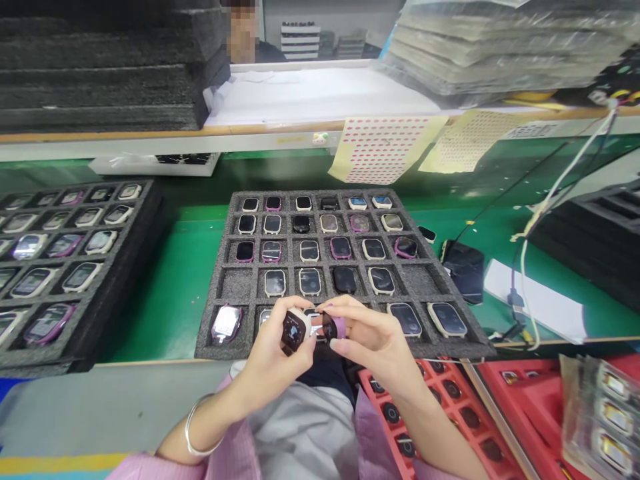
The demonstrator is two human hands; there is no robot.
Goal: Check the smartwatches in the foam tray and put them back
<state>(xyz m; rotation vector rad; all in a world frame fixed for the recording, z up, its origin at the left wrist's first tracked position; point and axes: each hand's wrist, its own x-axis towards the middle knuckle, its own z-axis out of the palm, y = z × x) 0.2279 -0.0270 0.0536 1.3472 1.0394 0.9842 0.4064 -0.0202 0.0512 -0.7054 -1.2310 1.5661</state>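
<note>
My left hand is closed around a light-rimmed smartwatch body, its dark screen lit with small figures. Between the fingers and thumb of my right hand is a purple-rimmed smartwatch body, turned nearly edge-on. The two watches are held close together, a small gap between them. Both hands are over the front edge of a grey foam tray, whose square compartments hold several watch bodies with white, purple or black rims. My fingers partly hide the front row.
Another foam tray of watches stands at left. Red trays with round parts lie below the bench at right. A black pouch, white paper and hanging cables are on the right. Sticker sheets hang from the shelf; a person sits beyond.
</note>
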